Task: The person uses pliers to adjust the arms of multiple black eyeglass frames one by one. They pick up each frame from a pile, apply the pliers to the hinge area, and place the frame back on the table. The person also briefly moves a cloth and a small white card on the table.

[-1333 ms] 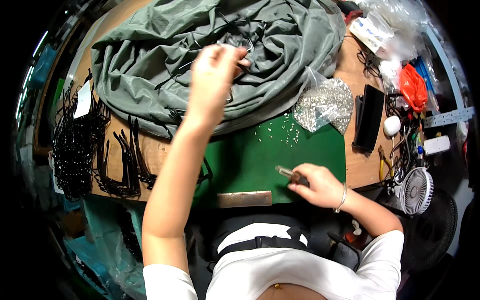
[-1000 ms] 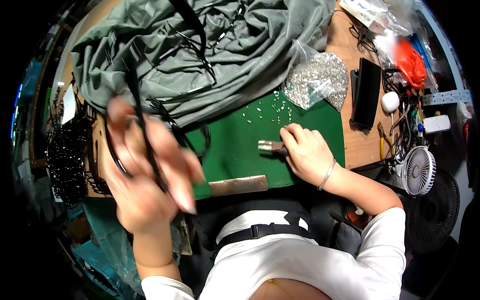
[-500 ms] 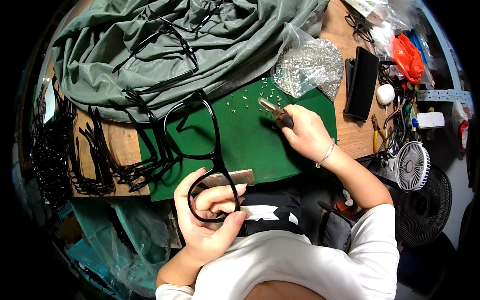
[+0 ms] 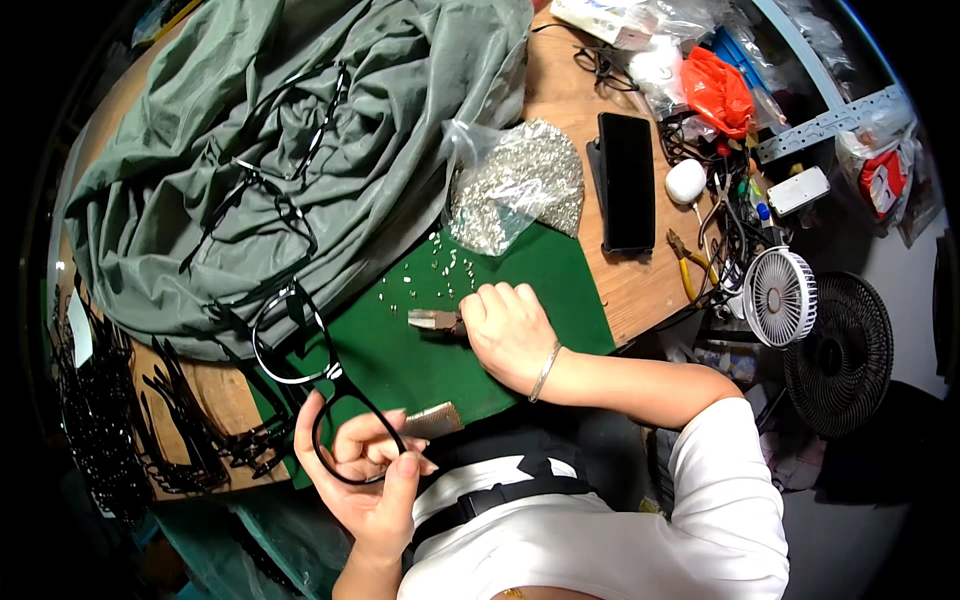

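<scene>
My left hand [image 4: 372, 500] is closed on the lower rim of a black eyeglass frame [image 4: 336, 371], held up over the near left of a green mat [image 4: 565, 320]. The frame's other rim points away toward a grey-green cloth. In my right hand [image 4: 510, 335] is a pair of flat-nosed pliers [image 4: 433, 320], its jaws aimed left toward the frame but apart from it. Most of the handles are hidden by my fingers. Small silvery metal pieces [image 4: 440, 262] lie scattered just beyond the pliers. A brownish textured block [image 4: 436, 419] rests at the mat's near edge beside my left hand.
A clear bag of tiny silvery parts [image 4: 558, 165] sits at the mat's far side. Several black frames [image 4: 185, 425] stand at left, others lie on the grey-green cloth [image 4: 400, 95]. On the right are a black phone [image 4: 628, 185], yellow-handled pliers [image 4: 686, 270] and a white fan [image 4: 780, 297].
My right hand has brought the pliers left and nearer, turning the jaws toward the eyeglass frame. The whole view has shifted and turned. My left hand keeps its hold on the frame.
</scene>
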Action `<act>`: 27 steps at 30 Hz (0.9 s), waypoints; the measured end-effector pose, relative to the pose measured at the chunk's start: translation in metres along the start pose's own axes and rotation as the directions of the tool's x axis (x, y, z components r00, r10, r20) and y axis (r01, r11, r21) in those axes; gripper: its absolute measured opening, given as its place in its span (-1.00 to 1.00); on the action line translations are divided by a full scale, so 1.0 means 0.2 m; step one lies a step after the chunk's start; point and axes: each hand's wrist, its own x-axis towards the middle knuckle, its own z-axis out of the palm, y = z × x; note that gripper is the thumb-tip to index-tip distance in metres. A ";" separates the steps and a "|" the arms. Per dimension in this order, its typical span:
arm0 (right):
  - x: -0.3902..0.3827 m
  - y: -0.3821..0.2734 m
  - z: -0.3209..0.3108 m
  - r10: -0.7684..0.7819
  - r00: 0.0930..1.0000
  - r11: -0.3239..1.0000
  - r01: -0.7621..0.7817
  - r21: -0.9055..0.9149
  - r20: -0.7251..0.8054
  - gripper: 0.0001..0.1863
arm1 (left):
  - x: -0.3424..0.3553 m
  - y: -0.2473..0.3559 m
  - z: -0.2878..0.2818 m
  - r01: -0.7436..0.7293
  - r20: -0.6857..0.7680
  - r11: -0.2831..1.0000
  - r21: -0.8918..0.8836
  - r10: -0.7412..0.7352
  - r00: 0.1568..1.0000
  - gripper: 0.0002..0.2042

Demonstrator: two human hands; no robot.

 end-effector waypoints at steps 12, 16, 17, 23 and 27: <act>0.02 -0.08 -0.44 0.089 0.906 0.355 -0.418 0.836 0.415 -0.82 | 0.09 -0.15 0.05 -0.188 0.247 0.959 0.213 0.133 0.960 -0.11; -0.02 -0.11 -0.41 0.160 0.905 0.191 -0.419 0.887 0.393 -0.83 | 0.08 -0.16 0.11 -0.266 0.210 0.897 0.352 0.201 0.957 -0.15; -0.02 -0.11 -0.41 0.177 0.899 0.182 -0.431 0.884 0.402 -0.83 | 0.08 -0.17 0.12 -0.266 0.209 0.897 0.353 0.202 0.957 -0.15; -0.03 -0.12 -0.40 0.192 0.857 -0.042 -0.480 0.876 0.479 -0.78 | 0.08 -0.20 0.14 -0.255 0.194 0.891 0.377 0.194 0.962 -0.17; 0.01 -0.07 -0.42 0.004 0.778 -0.167 -0.619 0.767 0.628 -0.79 | 0.09 -0.15 0.11 -0.121 0.237 0.959 0.257 0.059 0.970 -0.19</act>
